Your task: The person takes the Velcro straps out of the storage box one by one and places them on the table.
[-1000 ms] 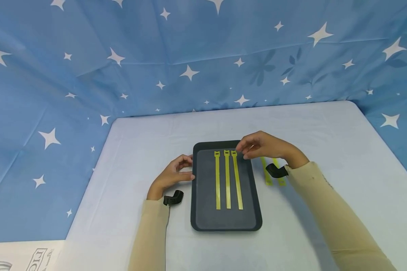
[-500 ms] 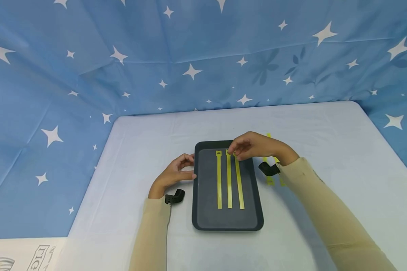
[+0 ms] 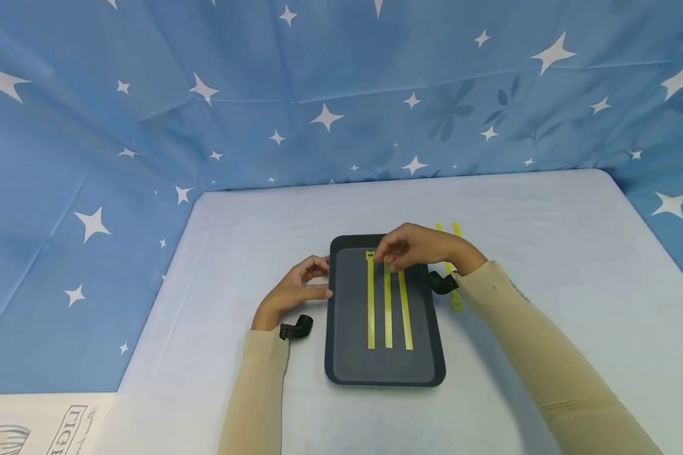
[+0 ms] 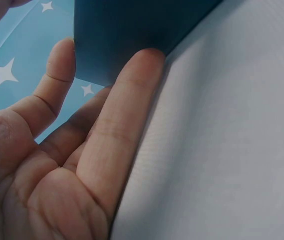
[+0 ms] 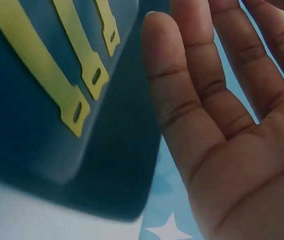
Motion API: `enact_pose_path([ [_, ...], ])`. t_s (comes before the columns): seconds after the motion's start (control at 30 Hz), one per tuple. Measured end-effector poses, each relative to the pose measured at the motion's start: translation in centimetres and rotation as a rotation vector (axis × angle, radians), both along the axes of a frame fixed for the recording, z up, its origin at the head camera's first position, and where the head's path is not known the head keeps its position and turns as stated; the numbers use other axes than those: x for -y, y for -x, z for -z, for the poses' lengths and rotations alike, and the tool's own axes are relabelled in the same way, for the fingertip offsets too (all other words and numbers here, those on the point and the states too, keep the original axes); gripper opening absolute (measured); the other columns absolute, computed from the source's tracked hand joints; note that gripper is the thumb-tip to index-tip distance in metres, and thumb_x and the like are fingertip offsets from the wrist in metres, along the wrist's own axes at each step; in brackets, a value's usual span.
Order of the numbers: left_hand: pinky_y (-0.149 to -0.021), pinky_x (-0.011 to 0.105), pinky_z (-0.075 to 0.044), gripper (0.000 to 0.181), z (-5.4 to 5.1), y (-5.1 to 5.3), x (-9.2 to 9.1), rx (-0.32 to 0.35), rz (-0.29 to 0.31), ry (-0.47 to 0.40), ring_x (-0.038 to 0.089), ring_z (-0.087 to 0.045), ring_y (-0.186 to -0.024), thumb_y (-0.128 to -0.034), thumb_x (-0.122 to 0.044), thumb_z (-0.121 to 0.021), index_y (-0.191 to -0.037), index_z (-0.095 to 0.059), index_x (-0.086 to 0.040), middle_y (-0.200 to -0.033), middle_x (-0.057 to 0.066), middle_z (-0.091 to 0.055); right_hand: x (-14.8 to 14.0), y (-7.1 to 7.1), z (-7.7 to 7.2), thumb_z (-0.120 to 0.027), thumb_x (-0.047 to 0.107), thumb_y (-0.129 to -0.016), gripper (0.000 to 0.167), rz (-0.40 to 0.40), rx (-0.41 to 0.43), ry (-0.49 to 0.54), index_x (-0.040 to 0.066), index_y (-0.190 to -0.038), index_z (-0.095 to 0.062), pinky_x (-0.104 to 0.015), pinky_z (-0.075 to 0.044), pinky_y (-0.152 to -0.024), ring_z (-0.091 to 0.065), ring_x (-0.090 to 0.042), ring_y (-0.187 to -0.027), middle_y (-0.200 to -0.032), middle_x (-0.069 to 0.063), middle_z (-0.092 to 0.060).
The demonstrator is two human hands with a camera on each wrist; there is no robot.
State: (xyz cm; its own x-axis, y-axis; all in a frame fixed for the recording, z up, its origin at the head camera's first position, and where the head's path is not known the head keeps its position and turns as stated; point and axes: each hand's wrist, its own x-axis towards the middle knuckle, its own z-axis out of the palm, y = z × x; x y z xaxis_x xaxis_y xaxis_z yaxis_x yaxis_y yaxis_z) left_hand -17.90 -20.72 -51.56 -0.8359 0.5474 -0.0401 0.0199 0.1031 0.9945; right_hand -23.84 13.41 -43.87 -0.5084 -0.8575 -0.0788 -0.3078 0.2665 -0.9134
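Note:
A dark grey tray (image 3: pixel 347 370) holds three yellow cable straps side by side: a left one (image 3: pixel 370 303), a middle one (image 3: pixel 388 309) and a slightly slanted right one (image 3: pixel 405 309). Their slotted heads (image 5: pixel 74 112) show in the right wrist view. My left hand (image 3: pixel 290 294) touches the tray's left side; in the left wrist view its digits (image 4: pixel 132 95) meet the tray wall (image 4: pixel 127 35). Over the tray's far end is my right hand (image 3: pixel 424 246), with nothing seen in its fingers. It hides the heads of the middle and right straps in the head view.
Two more yellow straps lie on the white table (image 3: pixel 250 234) right of the tray, a nearer one (image 3: pixel 448 268) and one beyond it (image 3: pixel 456 229), both partly behind the right hand and wrist. A blue star-patterned cloth (image 3: pixel 296 82) hangs behind the table. Printed fabric (image 3: pixel 40 423) shows lower left.
My right hand has moved left from the tray's right edge to above the straps' heads. The left hand stays at the tray's side. The straps in the tray keep their places.

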Motion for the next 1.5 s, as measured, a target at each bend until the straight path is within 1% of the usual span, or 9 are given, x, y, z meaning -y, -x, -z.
enact_pose_path([
  [0.07, -0.101, 0.029, -0.052, 0.046, 0.0, 0.0, 0.0, -0.004, -0.003, 0.011, 0.040, -0.053, -0.137, -0.0898, -0.005, -0.080, -0.126, -0.053, 0.007, -0.171, 0.028, -0.033, 0.3, 0.1, 0.2, -0.070, -0.010, -0.097, 0.027, -0.002, -0.002, -0.008, -0.015, -0.124, -0.069, -0.039, -0.061, -0.091, -0.068, -0.043, -0.109, -0.128, -0.032, -0.068],
  [0.2, -0.102, 0.029, -0.053, 0.046, 0.0, 0.1, 0.0, 0.002, -0.006, 0.011, 0.040, -0.052, -0.138, -0.0895, -0.003, -0.078, -0.126, -0.053, 0.007, -0.171, 0.026, -0.033, 1.0, 0.4, 0.7, -0.070, -0.010, -0.097, 0.027, -0.004, 0.012, -0.016, -0.013, -0.123, -0.070, -0.038, -0.061, -0.092, -0.068, -0.047, -0.112, -0.127, -0.029, -0.070],
  [0.37, -0.103, 0.029, -0.054, 0.046, 0.0, 0.2, -0.1, 0.012, -0.001, -0.011, 0.042, -0.051, -0.139, -0.0899, 0.000, -0.077, -0.127, -0.052, 0.009, -0.171, 0.028, -0.032, 1.8, 0.5, 0.9, -0.069, -0.014, -0.096, 0.026, -0.007, 0.055, -0.036, -0.014, -0.123, -0.070, -0.038, -0.062, -0.092, -0.068, -0.050, -0.113, -0.125, -0.031, -0.070],
  [0.57, -0.102, 0.028, -0.055, 0.045, 0.1, 0.2, -0.2, 0.017, 0.006, -0.020, 0.044, -0.050, -0.141, -0.0903, 0.002, -0.076, -0.126, -0.051, 0.011, -0.172, 0.029, -0.031, 2.5, 0.6, 1.2, -0.069, -0.015, -0.096, 0.028, -0.034, 0.075, -0.086, -0.014, -0.124, -0.070, -0.038, -0.062, -0.090, -0.068, -0.046, -0.110, -0.124, -0.029, -0.070],
  [0.73, -0.102, 0.028, -0.055, 0.045, 0.1, 0.1, -0.1, 0.019, 0.005, -0.019, 0.045, -0.050, -0.141, -0.0901, 0.003, -0.076, -0.127, -0.050, 0.011, -0.172, 0.029, -0.030, 2.8, 0.8, 2.0, -0.069, -0.014, -0.097, 0.027, -0.052, 0.084, -0.101, -0.014, -0.124, -0.070, -0.037, -0.062, -0.087, -0.069, -0.042, -0.107, -0.124, -0.028, -0.070],
  [0.87, -0.103, 0.029, -0.054, 0.046, 0.1, 0.1, -0.1, 0.022, 0.000, -0.017, 0.047, -0.049, -0.142, -0.0897, 0.001, -0.077, -0.126, -0.051, 0.010, -0.171, 0.029, -0.030, 3.2, 0.8, 2.2, -0.069, -0.014, -0.097, 0.026, -0.059, 0.083, -0.121, -0.014, -0.123, -0.071, -0.034, -0.062, -0.086, -0.071, -0.040, -0.105, -0.122, -0.027, -0.071],
  [1.07, -0.106, 0.031, -0.055, 0.048, 0.2, 0.1, 0.0, 0.029, -0.001, -0.028, 0.049, -0.048, -0.143, -0.0886, -0.002, -0.080, -0.126, -0.051, 0.009, -0.171, 0.030, -0.030, 3.7, 0.7, 2.3, -0.069, -0.015, -0.097, 0.025, -0.062, 0.054, -0.162, -0.012, -0.122, -0.072, -0.036, -0.062, -0.088, -0.073, -0.034, -0.104, -0.120, -0.023, -0.073],
  [1.3, -0.109, 0.035, -0.054, 0.047, 0.3, 0.1, 0.1, 0.030, 0.006, -0.037, 0.049, -0.048, -0.143, -0.0893, 0.001, -0.078, -0.126, -0.051, 0.009, -0.172, 0.030, -0.029, 4.1, 0.7, 2.6, -0.071, -0.012, -0.097, 0.020, -0.051, 0.002, -0.203, -0.009, -0.117, -0.075, -0.036, -0.061, -0.087, -0.072, -0.026, -0.097, -0.110, -0.016, -0.075],
  [1.5, -0.109, 0.037, -0.054, 0.047, -0.1, 0.0, 0.0, 0.036, 0.003, -0.038, 0.046, -0.050, -0.143, -0.0894, 0.002, -0.077, -0.127, -0.051, 0.009, -0.172, 0.029, -0.030, 4.6, 0.7, 2.8, -0.075, -0.009, -0.095, 0.015, -0.015, -0.060, -0.266, -0.003, -0.108, -0.079, -0.031, -0.059, -0.083, -0.067, -0.012, -0.087, -0.098, -0.008, -0.074],
])
